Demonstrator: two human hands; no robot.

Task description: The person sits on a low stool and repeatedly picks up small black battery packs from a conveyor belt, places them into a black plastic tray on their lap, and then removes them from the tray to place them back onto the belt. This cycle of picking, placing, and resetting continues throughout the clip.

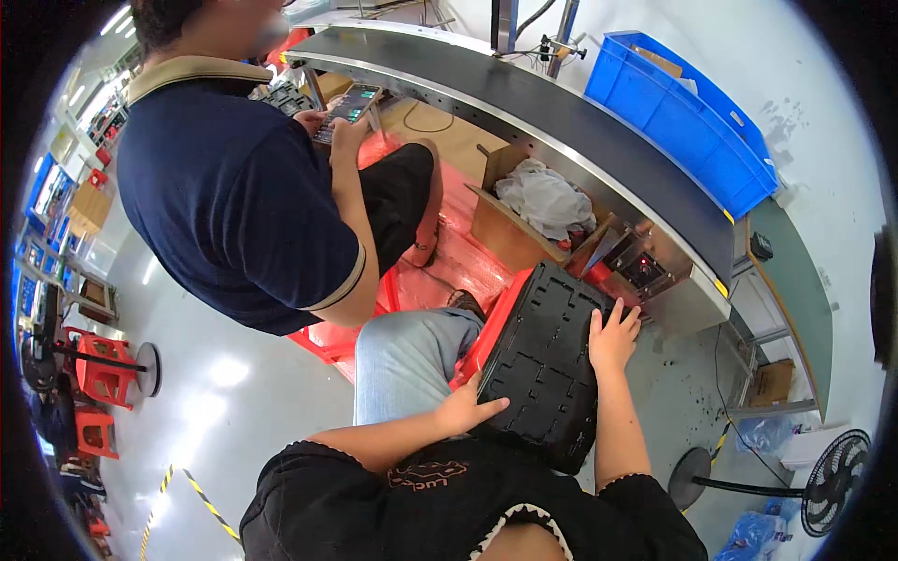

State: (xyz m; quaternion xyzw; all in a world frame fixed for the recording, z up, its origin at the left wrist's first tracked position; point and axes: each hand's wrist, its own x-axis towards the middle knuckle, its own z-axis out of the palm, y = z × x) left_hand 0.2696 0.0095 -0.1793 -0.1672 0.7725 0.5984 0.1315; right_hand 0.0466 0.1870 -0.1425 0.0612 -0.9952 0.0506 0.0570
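Note:
A black plastic tray [543,360] with moulded slots and recesses lies tilted across my lap. My left hand [465,409] grips its near left edge, thumb laid over the top and the other fingers partly hidden along the side. On the right edge rests my right hand [613,341], open, its fingers spread and pointing away from me. Something red [494,327] shows along the tray's left side, mostly covered by it. My jeans-clad leg [407,365] is bent beside the tray.
A seated co-worker [234,196] at the left holds a phone [354,103]. Ahead runs a dark conveyor belt [561,117], with a cardboard box [505,220] of white plastic bags below. A blue crate [678,122] stands beyond the belt. Fan [835,481] at right; red stools [105,369] at left.

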